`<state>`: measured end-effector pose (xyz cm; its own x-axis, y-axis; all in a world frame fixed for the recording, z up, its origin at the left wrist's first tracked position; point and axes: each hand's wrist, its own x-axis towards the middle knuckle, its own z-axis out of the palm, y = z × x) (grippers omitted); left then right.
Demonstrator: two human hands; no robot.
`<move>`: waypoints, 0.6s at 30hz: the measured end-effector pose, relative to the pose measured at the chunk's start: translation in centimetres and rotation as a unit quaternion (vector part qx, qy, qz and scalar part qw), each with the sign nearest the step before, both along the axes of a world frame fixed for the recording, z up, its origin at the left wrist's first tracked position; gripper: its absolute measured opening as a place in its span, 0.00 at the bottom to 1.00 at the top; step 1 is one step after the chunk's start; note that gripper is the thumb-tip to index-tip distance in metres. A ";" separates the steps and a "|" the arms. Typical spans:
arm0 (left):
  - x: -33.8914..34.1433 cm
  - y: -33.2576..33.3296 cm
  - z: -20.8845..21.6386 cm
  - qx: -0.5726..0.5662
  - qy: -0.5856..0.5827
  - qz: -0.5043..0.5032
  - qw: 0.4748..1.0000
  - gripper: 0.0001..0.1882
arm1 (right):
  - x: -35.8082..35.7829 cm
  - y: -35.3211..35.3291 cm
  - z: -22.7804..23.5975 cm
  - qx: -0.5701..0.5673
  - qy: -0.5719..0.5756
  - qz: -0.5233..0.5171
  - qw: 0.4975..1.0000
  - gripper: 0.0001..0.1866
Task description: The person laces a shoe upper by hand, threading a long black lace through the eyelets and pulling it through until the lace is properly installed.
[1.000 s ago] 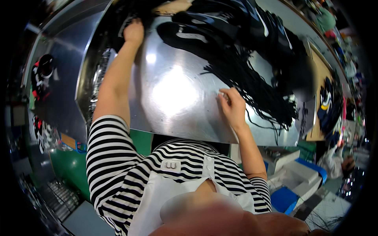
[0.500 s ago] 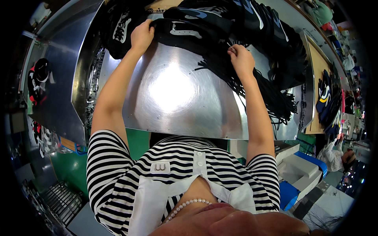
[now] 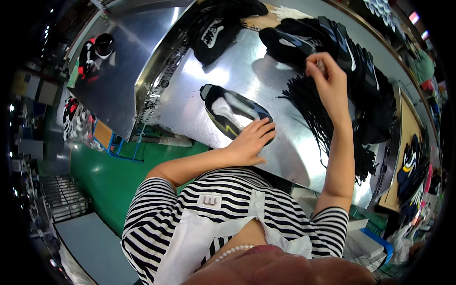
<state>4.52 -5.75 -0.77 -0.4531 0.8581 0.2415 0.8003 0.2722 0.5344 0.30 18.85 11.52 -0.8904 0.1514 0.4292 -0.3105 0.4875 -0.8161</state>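
A black and grey shoe upper (image 3: 222,108) with a yellow mark lies flat on the metal table, its opening facing up. My left hand (image 3: 249,140) rests over its near right end, fingers stretched out and thumb apart. My right hand (image 3: 330,78) is raised over the right side of the table with its fingers curled closed; a small greyish thing seems to be in them, too hidden to name. Under and beside that hand spreads a bundle of black laces (image 3: 316,111). Right behind it runs a row of stacked black uppers (image 3: 354,57) with white and blue marks.
Another pile of black uppers (image 3: 213,38) lies at the table's far left. A raised metal edge (image 3: 142,88) separates a lower metal surface (image 3: 126,52) holding a red, black and white piece (image 3: 90,54). Cardboard (image 3: 401,156) with dark pieces stands at the right. The floor (image 3: 109,175) is green.
My left hand has come from the far pile toward me, and a shoe upper now lies under it. My right hand has lifted and curled. The view has turned.
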 end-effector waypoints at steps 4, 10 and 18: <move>-3.2 1.8 4.4 0.149 -0.356 0.086 0.918 0.34 | 2.2 -1.4 -0.5 0.114 -0.070 0.026 0.991 0.03; -8.5 8.2 5.4 0.238 -0.498 -0.060 0.832 0.08 | 4.7 -1.5 -0.2 0.245 0.001 -0.018 0.969 0.04; -15.3 10.9 0.5 0.055 -0.367 0.030 0.928 0.16 | 7.4 -0.3 4.5 0.092 0.037 -0.064 0.993 0.04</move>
